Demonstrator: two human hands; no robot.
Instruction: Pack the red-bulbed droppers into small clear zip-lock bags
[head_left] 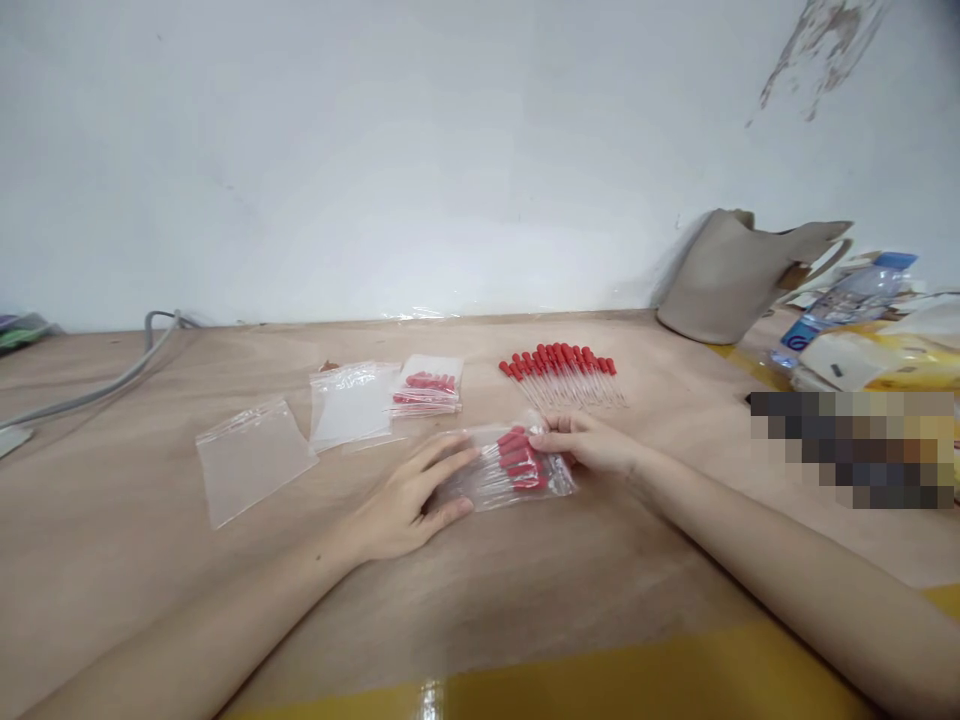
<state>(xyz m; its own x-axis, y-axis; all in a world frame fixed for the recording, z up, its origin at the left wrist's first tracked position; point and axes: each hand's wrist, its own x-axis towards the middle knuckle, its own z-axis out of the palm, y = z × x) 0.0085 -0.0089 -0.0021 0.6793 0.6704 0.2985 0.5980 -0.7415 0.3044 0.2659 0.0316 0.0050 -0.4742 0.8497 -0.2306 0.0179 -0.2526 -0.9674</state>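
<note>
Red-capped droppers [562, 372], clear bags [251, 458], tan table [525, 590].

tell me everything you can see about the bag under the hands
The bag is a small clear plastic pouch, crinkled and glossy, lying flat on the wooden table. Inside is a bundle of thin clear droppers with red bulbs, the bulbs grouped toward its right end. The left hand rests flat on its left end; the right hand pinches its right end by the bulbs. Whether the bag is sealed cannot be told.

Bag [499, 475]: clear glossy plastic (crinkled); dropper bulbs [559, 360] matt red rubber; table [525, 590] smooth matt wood.
</note>
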